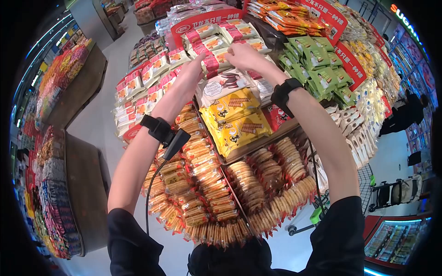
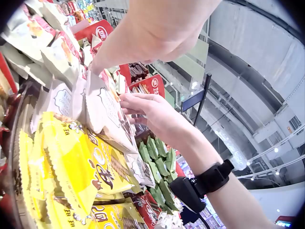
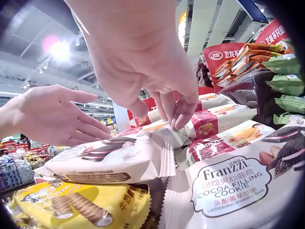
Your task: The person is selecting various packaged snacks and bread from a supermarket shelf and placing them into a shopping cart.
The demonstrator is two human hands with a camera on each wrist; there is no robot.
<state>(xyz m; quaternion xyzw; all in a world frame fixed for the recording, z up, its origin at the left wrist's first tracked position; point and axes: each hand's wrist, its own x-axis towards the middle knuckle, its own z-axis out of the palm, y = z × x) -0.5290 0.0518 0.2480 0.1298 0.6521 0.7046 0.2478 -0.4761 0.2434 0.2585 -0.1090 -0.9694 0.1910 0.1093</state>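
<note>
Both hands reach over a heaped snack display. My left hand (image 1: 188, 77) has its fingers stretched out beside white and pink packets (image 1: 212, 63); in the right wrist view its straight fingers lie along the back of a Franzzi cookie packet (image 3: 107, 160). My right hand (image 1: 244, 57) is bent down over the same packets. The right wrist view shows its fingertips (image 3: 177, 125) right at the packet's far end, the thumb apart from them. Another Franzzi packet (image 3: 238, 191) lies to the right. Yellow wafer-roll packets (image 1: 244, 131) are stacked in front.
Wrapped round biscuits (image 1: 246, 179) fill the compartments nearest the body. Green packets (image 1: 317, 64) are heaped at right, orange packets (image 1: 285, 18) behind. Red sign boards (image 1: 207, 20) stand among the heaps. A shopping cart (image 1: 366, 181) stands at lower right.
</note>
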